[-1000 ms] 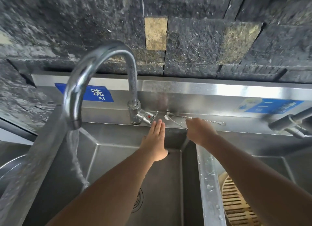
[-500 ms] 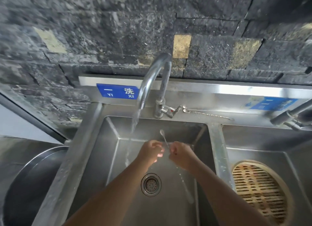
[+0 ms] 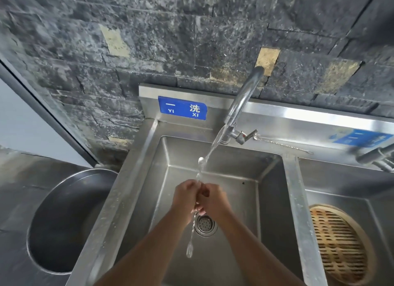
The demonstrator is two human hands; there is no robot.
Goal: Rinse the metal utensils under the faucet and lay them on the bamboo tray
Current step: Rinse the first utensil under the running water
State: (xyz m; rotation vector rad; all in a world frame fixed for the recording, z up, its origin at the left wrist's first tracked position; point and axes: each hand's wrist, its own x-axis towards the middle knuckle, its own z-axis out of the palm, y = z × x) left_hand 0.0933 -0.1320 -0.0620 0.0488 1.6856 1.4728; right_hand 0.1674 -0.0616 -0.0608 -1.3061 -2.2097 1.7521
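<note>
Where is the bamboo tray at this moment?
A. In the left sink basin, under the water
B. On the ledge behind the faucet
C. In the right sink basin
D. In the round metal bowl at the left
C: the bamboo tray lies in the right sink basin, apart from the left sink basin, where both hands hold a utensil under the faucet water.

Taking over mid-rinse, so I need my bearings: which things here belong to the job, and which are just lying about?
Part of the job:
- bar spoon, held by left hand and right hand
- running faucet
- left basin
- second utensil on the back ledge
- bamboo tray in the right basin

Just lying about:
- metal pan at left
- blue sign
- second tap
</note>
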